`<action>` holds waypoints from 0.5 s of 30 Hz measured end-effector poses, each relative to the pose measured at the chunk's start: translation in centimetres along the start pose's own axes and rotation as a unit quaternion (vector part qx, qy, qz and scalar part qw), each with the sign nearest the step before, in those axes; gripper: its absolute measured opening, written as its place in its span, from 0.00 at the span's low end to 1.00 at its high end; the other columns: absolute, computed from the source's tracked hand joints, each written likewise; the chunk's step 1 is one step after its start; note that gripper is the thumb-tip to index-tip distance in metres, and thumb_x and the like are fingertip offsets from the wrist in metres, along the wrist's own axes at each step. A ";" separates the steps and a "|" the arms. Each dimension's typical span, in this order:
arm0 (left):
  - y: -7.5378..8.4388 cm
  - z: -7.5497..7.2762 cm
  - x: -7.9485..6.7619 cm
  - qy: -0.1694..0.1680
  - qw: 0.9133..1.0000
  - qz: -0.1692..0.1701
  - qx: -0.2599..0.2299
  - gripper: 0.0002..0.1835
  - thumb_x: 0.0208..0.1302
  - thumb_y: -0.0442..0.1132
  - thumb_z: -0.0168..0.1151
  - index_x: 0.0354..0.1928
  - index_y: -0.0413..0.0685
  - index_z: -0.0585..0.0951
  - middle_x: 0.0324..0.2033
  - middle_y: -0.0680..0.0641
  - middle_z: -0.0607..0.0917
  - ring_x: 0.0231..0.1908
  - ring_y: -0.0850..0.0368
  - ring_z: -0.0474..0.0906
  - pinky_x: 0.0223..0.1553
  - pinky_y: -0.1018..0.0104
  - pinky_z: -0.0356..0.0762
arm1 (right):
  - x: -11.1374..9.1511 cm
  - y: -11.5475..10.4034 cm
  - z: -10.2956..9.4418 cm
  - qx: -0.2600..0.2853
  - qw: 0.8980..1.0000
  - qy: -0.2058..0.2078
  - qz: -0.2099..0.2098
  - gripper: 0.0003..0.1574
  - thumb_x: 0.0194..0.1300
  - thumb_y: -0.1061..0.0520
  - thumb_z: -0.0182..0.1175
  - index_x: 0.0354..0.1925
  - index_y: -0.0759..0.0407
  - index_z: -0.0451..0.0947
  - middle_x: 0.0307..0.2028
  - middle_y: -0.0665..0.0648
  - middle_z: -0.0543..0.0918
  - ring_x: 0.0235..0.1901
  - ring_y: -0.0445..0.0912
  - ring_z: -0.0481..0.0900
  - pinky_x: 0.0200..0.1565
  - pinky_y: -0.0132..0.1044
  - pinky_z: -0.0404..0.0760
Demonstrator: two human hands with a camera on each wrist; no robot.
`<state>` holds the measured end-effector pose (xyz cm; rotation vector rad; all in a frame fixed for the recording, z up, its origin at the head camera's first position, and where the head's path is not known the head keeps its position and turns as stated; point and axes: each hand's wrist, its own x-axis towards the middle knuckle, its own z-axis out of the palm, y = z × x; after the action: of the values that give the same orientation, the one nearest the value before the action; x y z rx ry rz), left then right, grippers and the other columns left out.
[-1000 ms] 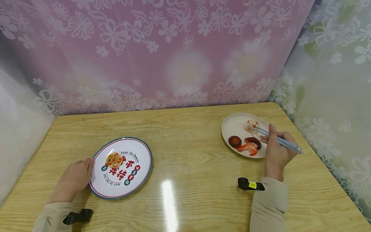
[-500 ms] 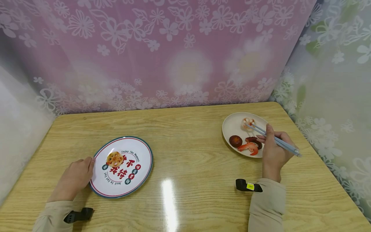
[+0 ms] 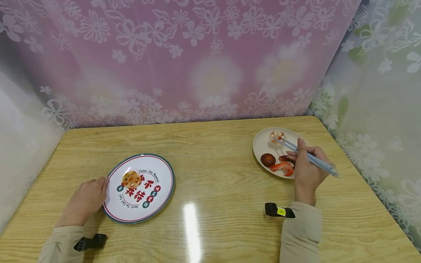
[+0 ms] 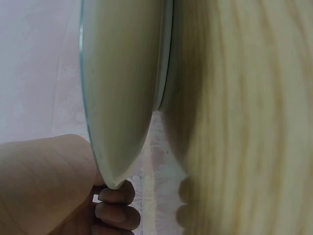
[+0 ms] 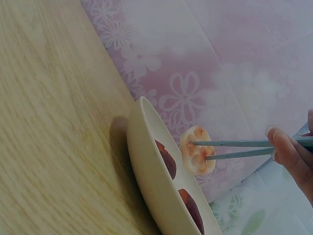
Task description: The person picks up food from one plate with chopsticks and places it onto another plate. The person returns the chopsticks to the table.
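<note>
My right hand (image 3: 309,175) holds a pair of pale blue chopsticks (image 3: 315,160). Their tips are at a pale lotus root slice (image 3: 277,137), which in the right wrist view hangs just above the beige plate (image 5: 142,161). A round brown piece like a mushroom cap (image 3: 268,160) and an orange shrimp (image 3: 282,168) lie on that plate. Partly hidden by my hand is a dark scalloped piece like an octopus tentacle (image 3: 287,158). On the left, my left hand (image 3: 87,199) pinches the rim of a white printed plate (image 3: 141,215), which carries a browned lotus root slice (image 3: 131,180).
Both plates are on a wood-grain table (image 3: 213,175), the beige one at the far right. A pink flowered curtain (image 3: 210,73) hangs behind the table's back edge, with pale curtains at both sides. Black straps with cameras (image 3: 279,211) sit on the wrists.
The right hand has moved left with the chopsticks, and the pale lotus root slice has shifted left and a little back over the beige plate. The left hand keeps its place on the rim.
</note>
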<state>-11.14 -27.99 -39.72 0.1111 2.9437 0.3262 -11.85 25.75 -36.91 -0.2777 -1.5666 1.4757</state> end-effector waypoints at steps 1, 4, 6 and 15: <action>0.0 0.0 0.0 0.000 1.000 -0.001 0.001 0.17 0.75 0.36 0.41 0.45 0.25 0.72 0.28 0.35 0.76 0.32 0.39 0.75 0.35 0.44 0.72 | 0.0 0.0 0.0 0.004 1.000 -0.002 -0.003 0.21 0.60 0.60 0.67 0.23 0.79 0.75 0.22 0.58 0.85 0.17 0.42 0.83 0.20 0.30 0.78; 0.0 0.0 0.1 -0.002 1.000 -0.004 0.000 0.17 0.75 0.37 0.41 0.46 0.24 0.71 0.29 0.35 0.76 0.32 0.40 0.75 0.35 0.45 0.72 | -0.1 -0.1 0.2 0.015 1.000 -0.007 -0.005 0.21 0.60 0.61 0.67 0.24 0.80 0.74 0.22 0.59 0.85 0.17 0.42 0.83 0.20 0.31 0.78; 0.0 0.0 0.1 -0.006 1.000 -0.007 -0.002 0.17 0.75 0.37 0.41 0.47 0.24 0.71 0.29 0.35 0.76 0.32 0.41 0.74 0.35 0.45 0.73 | -0.1 -0.1 0.3 0.020 1.000 -0.008 -0.005 0.21 0.60 0.61 0.67 0.23 0.80 0.74 0.22 0.59 0.85 0.17 0.42 0.83 0.20 0.31 0.79; 0.0 0.0 0.1 -0.012 1.000 -0.008 -0.002 0.18 0.75 0.37 0.42 0.49 0.23 0.70 0.32 0.32 0.77 0.35 0.38 0.75 0.39 0.41 0.73 | -0.4 -0.6 0.7 0.040 0.999 -0.019 0.001 0.21 0.59 0.61 0.68 0.23 0.79 0.74 0.20 0.59 0.85 0.15 0.44 0.83 0.17 0.32 0.78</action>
<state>-11.26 -28.03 -39.70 0.0895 2.9190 0.3262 -11.91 24.88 -36.41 -0.2068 -1.5329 1.5494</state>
